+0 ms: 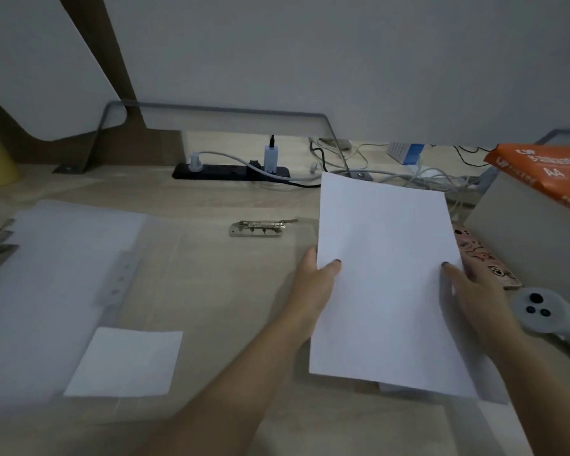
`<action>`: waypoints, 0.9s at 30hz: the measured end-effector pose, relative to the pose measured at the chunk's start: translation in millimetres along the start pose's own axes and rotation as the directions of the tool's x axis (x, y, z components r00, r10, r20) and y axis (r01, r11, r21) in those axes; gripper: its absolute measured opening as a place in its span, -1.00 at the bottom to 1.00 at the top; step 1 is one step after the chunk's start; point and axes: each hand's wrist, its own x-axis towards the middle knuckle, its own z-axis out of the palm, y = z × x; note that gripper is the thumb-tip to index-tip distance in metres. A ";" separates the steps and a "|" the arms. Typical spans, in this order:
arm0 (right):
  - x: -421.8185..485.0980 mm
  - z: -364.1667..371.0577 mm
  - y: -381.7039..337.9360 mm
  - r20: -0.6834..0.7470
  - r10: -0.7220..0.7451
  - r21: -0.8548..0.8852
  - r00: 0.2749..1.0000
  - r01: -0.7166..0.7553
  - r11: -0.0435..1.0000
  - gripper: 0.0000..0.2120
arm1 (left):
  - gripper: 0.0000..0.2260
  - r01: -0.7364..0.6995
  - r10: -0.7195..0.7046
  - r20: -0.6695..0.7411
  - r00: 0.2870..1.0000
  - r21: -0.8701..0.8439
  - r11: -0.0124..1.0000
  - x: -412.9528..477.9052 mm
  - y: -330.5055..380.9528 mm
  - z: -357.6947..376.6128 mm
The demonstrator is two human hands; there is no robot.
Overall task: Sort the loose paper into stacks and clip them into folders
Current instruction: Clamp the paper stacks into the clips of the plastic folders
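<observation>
Above the desk (112,189), left hand (313,284) and right hand (474,291) pinched the paper stack (385,274) (long axis pointing away); the clip (260,228) lay leftward.

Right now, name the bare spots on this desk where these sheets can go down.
Bare desk lies below the metal clip, between the small sheet and the left hand; another strip runs between the power strip and the frosted folder. Crowded: phone and controller by the right hand, cables behind.

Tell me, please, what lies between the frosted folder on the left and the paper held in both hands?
In the head view, a metal clip lies on the desk between the folder and the paper, touching neither.
</observation>
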 end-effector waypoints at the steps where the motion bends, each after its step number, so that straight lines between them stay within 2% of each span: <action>1: -1.8 4.6 -5.8 -0.012 0.016 0.044 1.000 -0.016 0.999 -0.68 | -0.75 -0.028 0.028 -0.014 1.000 0.037 0.999 -3.5 2.2 -10.9; 4: -9.0 29.7 -24.1 -0.034 0.027 0.164 0.999 -0.021 0.986 -0.77 | -0.79 -0.074 0.085 -0.092 0.992 0.115 0.991 -13.3 4.4 -48.3; 8: -29.9 77.8 -42.1 0.095 0.044 0.235 0.995 -0.065 0.970 -0.80 | -0.78 -0.054 0.115 -0.258 0.959 0.230 0.972 -29.0 -3.5 -102.1; 12: -47.9 115.9 -42.6 0.221 0.085 0.178 0.972 -0.126 0.976 -0.89 | -0.74 0.042 0.072 -0.355 0.932 0.304 0.952 -39.2 -17.8 -139.0; 16: -56.9 132.8 -35.1 0.271 0.136 0.056 0.953 -0.157 0.986 -0.88 | -0.82 0.180 -0.048 -0.318 0.947 0.399 0.899 -40.9 -24.4 -160.9; 18: -56.4 134.2 -35.3 0.268 0.137 0.031 0.954 -0.151 0.988 -0.88 | -0.88 0.198 -0.058 -0.299 0.953 0.463 0.864 -38.9 -24.2 -170.0; 20: -55.2 134.1 -35.8 0.266 0.140 0.010 0.954 -0.148 0.989 -0.88 | -0.75 0.177 -0.025 -0.287 0.958 0.520 0.836 -35.3 -25.0 -178.2; 22: -55.0 134.0 -35.5 0.266 0.148 0.017 0.953 -0.158 0.987 -0.89 | -0.66 0.177 -0.038 -0.268 0.963 0.516 0.838 -31.9 -26.0 -183.1; 27: -59.1 135.2 -38.8 0.258 0.192 0.120 0.947 -0.229 0.966 -0.89 | -0.72 0.208 -0.091 -0.268 0.959 0.452 0.868 -21.5 -30.1 -193.6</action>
